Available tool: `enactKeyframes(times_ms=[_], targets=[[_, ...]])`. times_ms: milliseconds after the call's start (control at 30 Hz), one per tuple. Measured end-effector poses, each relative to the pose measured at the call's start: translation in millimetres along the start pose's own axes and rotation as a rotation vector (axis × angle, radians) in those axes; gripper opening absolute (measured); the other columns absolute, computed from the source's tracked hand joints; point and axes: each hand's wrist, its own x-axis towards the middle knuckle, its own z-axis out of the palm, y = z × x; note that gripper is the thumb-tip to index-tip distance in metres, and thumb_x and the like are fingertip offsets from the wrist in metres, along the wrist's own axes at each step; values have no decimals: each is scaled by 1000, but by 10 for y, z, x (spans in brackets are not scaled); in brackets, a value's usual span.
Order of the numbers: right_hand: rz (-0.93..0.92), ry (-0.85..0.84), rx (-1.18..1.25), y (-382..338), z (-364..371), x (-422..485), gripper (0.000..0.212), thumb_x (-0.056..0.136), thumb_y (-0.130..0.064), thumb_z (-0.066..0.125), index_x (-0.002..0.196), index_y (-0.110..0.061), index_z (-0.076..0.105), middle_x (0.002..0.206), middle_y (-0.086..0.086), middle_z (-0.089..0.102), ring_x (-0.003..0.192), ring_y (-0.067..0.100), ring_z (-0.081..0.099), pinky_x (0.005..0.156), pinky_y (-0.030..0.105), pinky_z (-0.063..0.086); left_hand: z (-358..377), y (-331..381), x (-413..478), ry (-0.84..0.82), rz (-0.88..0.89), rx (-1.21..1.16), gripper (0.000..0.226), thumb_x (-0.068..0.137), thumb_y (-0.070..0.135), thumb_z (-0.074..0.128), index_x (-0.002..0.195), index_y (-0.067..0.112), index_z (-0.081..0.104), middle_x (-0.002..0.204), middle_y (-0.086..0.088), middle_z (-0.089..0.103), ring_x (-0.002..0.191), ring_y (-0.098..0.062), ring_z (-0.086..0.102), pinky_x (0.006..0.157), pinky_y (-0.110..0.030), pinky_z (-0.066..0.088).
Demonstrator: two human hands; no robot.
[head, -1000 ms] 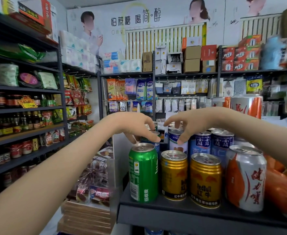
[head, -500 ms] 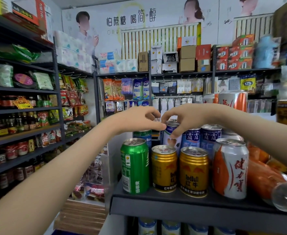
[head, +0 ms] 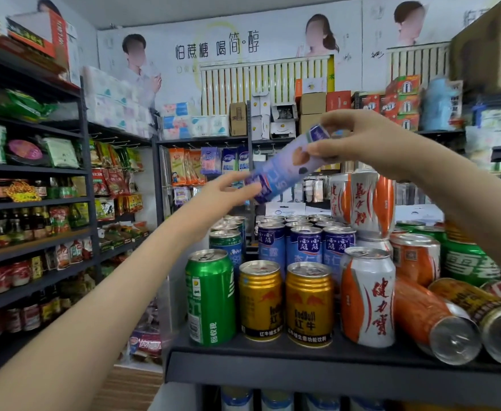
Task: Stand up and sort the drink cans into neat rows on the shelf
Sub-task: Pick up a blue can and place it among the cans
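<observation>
The right hand [head: 359,143] pinches the top of a blue can [head: 282,167], tilted in the air above the shelf [head: 302,369]. The left hand [head: 222,194], fingers straight, reaches toward its lower end. Best to turn it upright, then lower it by the blue row [head: 304,247], clear of the stacked orange can [head: 368,200] and the toppled cans [head: 430,318] on the right.

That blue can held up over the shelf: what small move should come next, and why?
Probably set the blue can, gripped tilted by the right hand with the left hand at its lower end, upright beside the standing blue cans, apparently its own kind.
</observation>
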Motion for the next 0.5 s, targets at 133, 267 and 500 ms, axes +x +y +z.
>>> enactKeyframes(times_ms=[133, 267, 500], targets=[[109, 31, 335, 62, 37, -48, 38, 83, -20, 66, 113, 0, 54, 108, 13, 63, 91, 19, 69, 73, 22, 56, 15, 184, -31, 20, -75, -550, 35, 85, 34, 58, 114, 15, 53, 106, -14, 67, 98, -23, 66, 90, -36, 52], [212, -89, 320, 93, 107, -78, 44, 81, -25, 68, 116, -6, 50, 109, 13, 61, 85, 20, 70, 74, 27, 58, 25, 331, 7, 193, -40, -624, 12, 91, 25, 56, 95, 13, 56, 86, -7, 70, 83, -20, 69, 78, -32, 57], [83, -190, -201, 190, 385, -97, 51, 75, -46, 71, 118, -24, 53, 106, -7, 62, 95, 6, 60, 85, 26, 49, -99, 499, 111, 255, 170, 3, 10, 81, 36, 68, 90, 31, 65, 95, -1, 67, 90, -23, 63, 85, -42, 52]])
